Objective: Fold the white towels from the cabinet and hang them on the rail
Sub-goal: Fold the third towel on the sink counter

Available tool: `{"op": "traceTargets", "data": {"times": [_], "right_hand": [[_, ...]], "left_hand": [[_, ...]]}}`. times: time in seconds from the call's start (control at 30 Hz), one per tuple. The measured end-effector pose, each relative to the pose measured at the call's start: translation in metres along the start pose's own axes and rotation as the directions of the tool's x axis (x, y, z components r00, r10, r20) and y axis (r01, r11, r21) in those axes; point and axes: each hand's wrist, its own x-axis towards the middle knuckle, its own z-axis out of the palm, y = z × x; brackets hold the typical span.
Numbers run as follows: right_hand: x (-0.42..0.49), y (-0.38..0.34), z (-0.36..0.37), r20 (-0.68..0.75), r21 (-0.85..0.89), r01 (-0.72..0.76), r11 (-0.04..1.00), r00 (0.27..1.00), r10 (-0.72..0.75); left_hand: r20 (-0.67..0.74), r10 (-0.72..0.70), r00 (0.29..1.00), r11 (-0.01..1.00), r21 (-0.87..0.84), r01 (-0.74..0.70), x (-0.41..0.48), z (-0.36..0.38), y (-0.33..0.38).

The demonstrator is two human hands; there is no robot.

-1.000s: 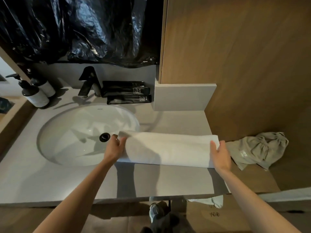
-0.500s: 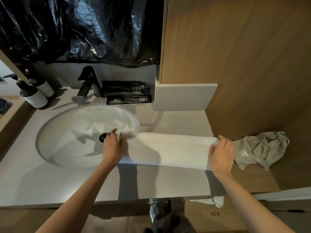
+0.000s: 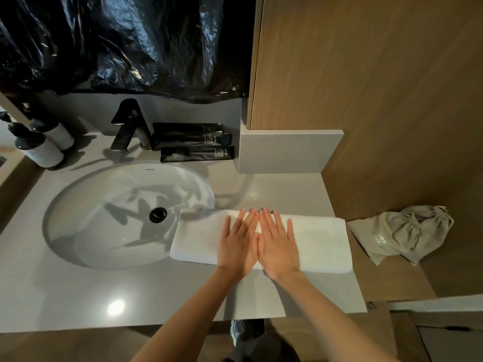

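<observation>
A white towel [image 3: 321, 242], folded into a long strip, lies flat on the grey countertop [image 3: 156, 296], with its left end over the rim of the sink [image 3: 86, 194]. My left hand [image 3: 237, 241] and my right hand [image 3: 278, 242] rest side by side, palms down and fingers spread, on the middle of the towel. Neither hand grips the cloth. No rail is in view.
A black faucet [image 3: 128, 126] stands behind the sink, beside black tubes [image 3: 193, 142] and two pump bottles [image 3: 39, 146]. A grey drawstring bag [image 3: 402, 233] lies on the wooden ledge to the right. Black plastic sheeting [image 3: 117, 43] hangs above. Wooden panels [image 3: 366, 74] rise at the right.
Both hands have left the towel's two ends and come together at its middle, now lying flat on it. The towel itself stays in place on the counter.
</observation>
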Motion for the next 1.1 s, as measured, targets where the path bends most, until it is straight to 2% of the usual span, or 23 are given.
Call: {"op": "traceTargets", "data": {"times": [0.27, 0.4, 0.6, 0.77, 0.87, 0.93, 1.0, 1.1], "right_hand": [[-0.004, 0.051, -0.003, 0.078, -0.017, 0.111, 0.994, 0.991, -0.109], [-0.017, 0.091, -0.006, 0.072, -0.026, 0.034, 0.999, 0.997, -0.032], [-0.035, 0.117, -0.009, 0.073, -0.020, -0.081, 0.997, 0.994, 0.082], [-0.042, 0.122, -0.013, 0.113, -0.015, -0.068, 0.998, 0.991, 0.069], [-0.047, 0.116, -0.017, 0.124, -0.001, -0.081, 0.997, 0.989, 0.080], [-0.050, 0.099, -0.020, 0.130, 0.012, -0.146, 0.989, 0.981, 0.144], [-0.050, 0.071, -0.023, 0.077, 0.085, -0.190, 0.978, 0.980, 0.184], [-0.048, 0.017, -0.020, 0.042, 0.170, -0.061, 0.984, 0.998, 0.055]], "left_hand": [[-0.039, -0.059, 0.998, 0.990, -0.134, 0.053, -0.010, 0.005, -0.036], [-0.086, -0.114, 0.990, 0.978, -0.188, 0.096, -0.023, 0.005, -0.058], [-0.069, -0.137, 0.988, 0.971, -0.206, 0.121, -0.027, 0.009, -0.061], [-0.078, -0.143, 0.987, 0.971, -0.202, 0.125, -0.040, 0.013, -0.055], [-0.080, -0.166, 0.983, 0.967, -0.210, 0.146, -0.053, 0.015, -0.047], [-0.078, -0.182, 0.980, 0.959, -0.235, 0.159, -0.063, 0.016, -0.043], [-0.077, -0.202, 0.976, 0.949, -0.263, 0.176, -0.073, 0.015, -0.037], [-0.065, -0.236, 0.970, 0.940, -0.270, 0.210, -0.087, 0.015, -0.028]]}}
